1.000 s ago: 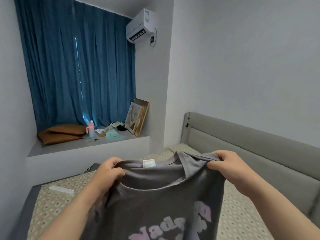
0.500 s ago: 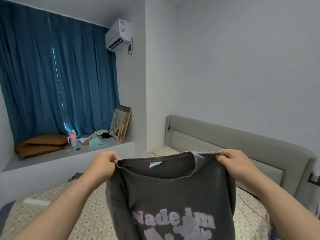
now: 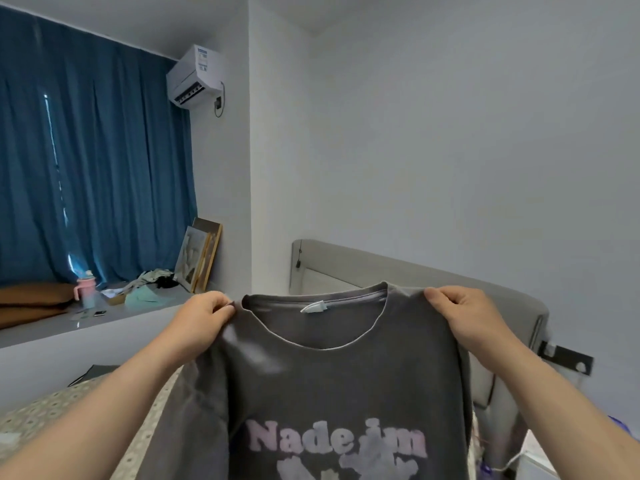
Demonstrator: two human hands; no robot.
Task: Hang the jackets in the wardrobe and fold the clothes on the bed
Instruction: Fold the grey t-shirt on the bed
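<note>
Grey T-shirt [image 3: 332,382] held up (front facing), left hand [image 3: 201,323], right hand [image 3: 467,317] pinching shoulders.

Pale pink lettering "Nade im" across the chest of the grey T-shirt [image 3: 332,382], air conditioner [image 3: 194,77] label unreadable

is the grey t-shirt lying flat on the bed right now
No, the left hand and right hand pinch the grey t-shirt by its shoulders and hold it up above the bed.
</note>
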